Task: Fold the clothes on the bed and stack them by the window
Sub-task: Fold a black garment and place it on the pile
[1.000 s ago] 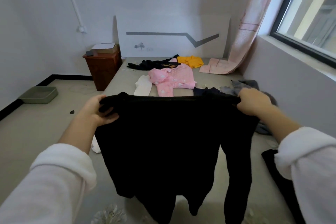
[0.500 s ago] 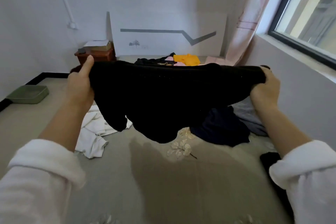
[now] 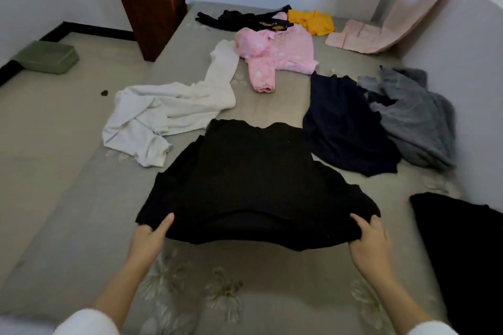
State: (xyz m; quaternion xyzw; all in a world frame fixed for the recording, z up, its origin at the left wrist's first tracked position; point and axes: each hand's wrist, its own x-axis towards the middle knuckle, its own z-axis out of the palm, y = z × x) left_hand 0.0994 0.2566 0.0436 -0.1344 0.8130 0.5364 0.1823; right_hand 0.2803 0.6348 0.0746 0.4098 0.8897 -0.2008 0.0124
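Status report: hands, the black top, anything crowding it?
Hands: left hand, right hand each grip a near corner. Task: black top spread on bed, near edge lifted. Nearby: white top, navy garment close alongside.

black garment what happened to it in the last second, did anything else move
The black garment came down from hanging in the air and now lies spread on the bed, its near edge lifted. The left hand and right hand still grip that edge. The white garment, pink garment and navy garment lie as before.
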